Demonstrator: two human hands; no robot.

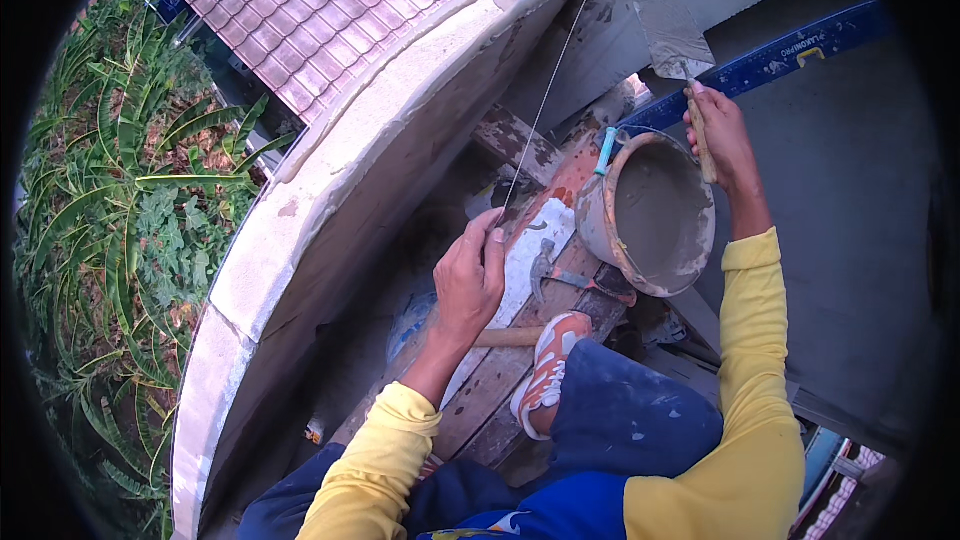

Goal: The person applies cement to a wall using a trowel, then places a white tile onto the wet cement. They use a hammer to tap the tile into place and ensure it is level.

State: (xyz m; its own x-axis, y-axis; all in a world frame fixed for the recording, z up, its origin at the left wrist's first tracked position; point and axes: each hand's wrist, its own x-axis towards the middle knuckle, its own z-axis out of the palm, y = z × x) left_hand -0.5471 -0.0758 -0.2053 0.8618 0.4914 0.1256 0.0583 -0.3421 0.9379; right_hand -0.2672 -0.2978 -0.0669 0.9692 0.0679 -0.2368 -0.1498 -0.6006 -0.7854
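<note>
My left hand [467, 282] is closed, its fingertips pinching a thin string [553, 80] that runs taut up past the top edge of the view. In my right hand [728, 138] is a trowel, gripped by its wooden handle [704, 135]. The trowel's flat blade [672, 32] points away from me and is smeared with grey mortar. Just below and left of that hand stands a bucket [594, 222], its rim caked, with grey wet mortar [662, 205] inside. A turquoise grip [605, 151] sits on its wire handle.
A hammer [580, 280] lies on worn planks [490, 395] beside my shoe [552, 365]. To the left curves a plastered wall edge [335, 175], with plants [130, 230] far below and a tiled roof [330, 10] beyond. A long blue level [770, 65] spans the upper right.
</note>
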